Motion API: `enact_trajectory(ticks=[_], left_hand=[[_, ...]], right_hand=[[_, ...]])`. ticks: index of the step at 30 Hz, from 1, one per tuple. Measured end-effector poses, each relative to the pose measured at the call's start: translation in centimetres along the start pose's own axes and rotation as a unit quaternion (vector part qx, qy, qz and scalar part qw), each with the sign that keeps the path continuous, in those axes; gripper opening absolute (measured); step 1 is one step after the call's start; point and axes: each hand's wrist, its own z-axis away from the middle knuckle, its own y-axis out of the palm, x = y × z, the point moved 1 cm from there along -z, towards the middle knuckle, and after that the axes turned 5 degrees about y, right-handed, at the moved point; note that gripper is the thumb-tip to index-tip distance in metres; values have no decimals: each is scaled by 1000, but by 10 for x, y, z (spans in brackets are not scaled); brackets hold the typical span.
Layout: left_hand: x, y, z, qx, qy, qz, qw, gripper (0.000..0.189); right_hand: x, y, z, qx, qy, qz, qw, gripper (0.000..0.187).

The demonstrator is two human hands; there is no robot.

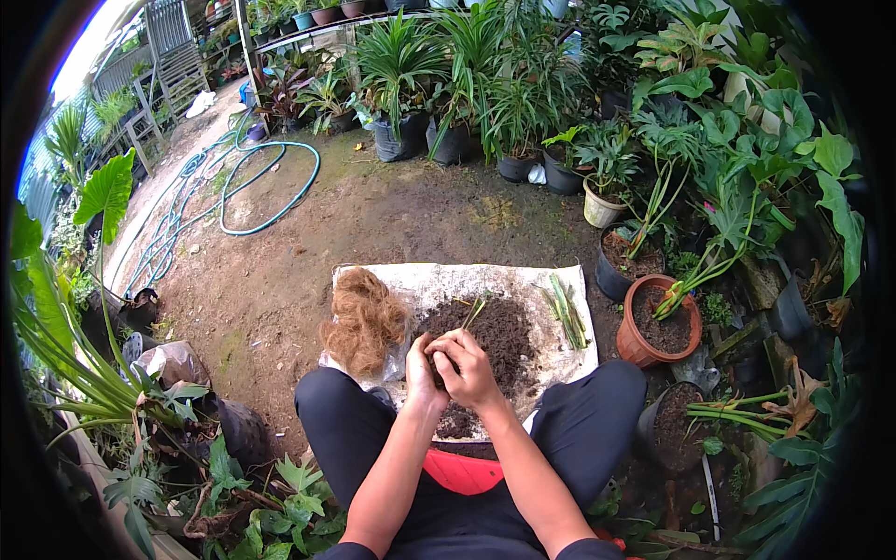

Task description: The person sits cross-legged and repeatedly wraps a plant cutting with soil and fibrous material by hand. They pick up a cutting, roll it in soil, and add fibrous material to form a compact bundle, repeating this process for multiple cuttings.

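Observation:
My left hand [424, 374] and my right hand [465, 364] are cupped together above a pile of dark soil [500, 336], closed around a dark clump that looks like soil. Thin green-yellow plant stems [474, 313] stick up from between the fingers. Most of the clump is hidden by the hands. The soil lies on a white sheet [448, 276] on the ground. A heap of brown coconut fibre [365, 318] sits at the sheet's left side, partly on clear plastic. Several cut green stems or leaf pieces [565, 311] lie at its right side.
A terracotta-coloured pot [630, 339] and a black pot [611, 269] with plants stand to the right. Leafy plants crowd both sides, and potted plants [401, 140] line the far edge. A green hose [269, 225] lies coiled at the upper left. A red object [465, 472] lies between my legs.

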Motion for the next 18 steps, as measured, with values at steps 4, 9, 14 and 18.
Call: enact_trajectory(ticks=[4, 9, 14, 18], left_hand=[[0, 1, 1, 10, -31, -5, 999, 43], [4, -4, -4, -14, 21, -63, 998, 49], [4, -6, 3, 12, -19, -28, 999, 50], [1, 5, 6, 71, -123, 34, 989, 36]], right_hand=[[-2, -5, -5, -2, 6, -28, 1000, 18], [1, 4, 1, -31, -74, 21, 997, 16], [-5, 2, 1, -53, -30, -37, 997, 22], [-7, -2, -1, -125, 65, -154, 978, 41]])
